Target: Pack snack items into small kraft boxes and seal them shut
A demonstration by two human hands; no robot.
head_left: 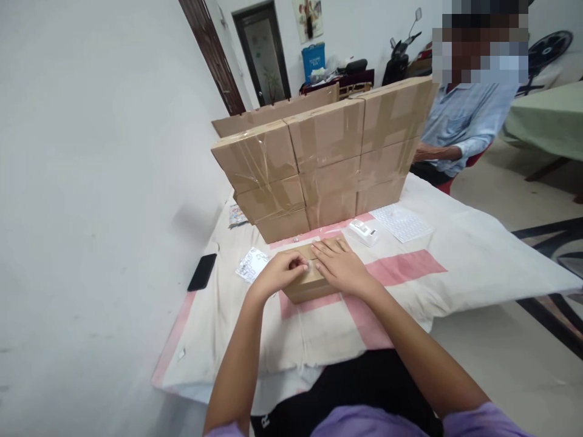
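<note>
A small cardboard box (313,294) lies on the cloth-covered table in front of me, with a seam along its top. My right hand (340,265) rests flat on the box's top, fingers stretched out. Over the left part of the same top, my left hand (283,271) is closed, its thumb and fingers curled together near the seam. A small pale, translucent bit shows at its fingertips, too small to name. Just beyond the box sits a white tape dispenser (363,232). To the left of the box is a white patterned sheet or packet (252,264).
Stacked, taped cardboard boxes (325,164) form a wall across the table (218,340). A black phone (202,272) lies at the left edge. A patterned sheet (401,222) lies right of the dispenser. Another person (469,124) sits behind the boxes at right.
</note>
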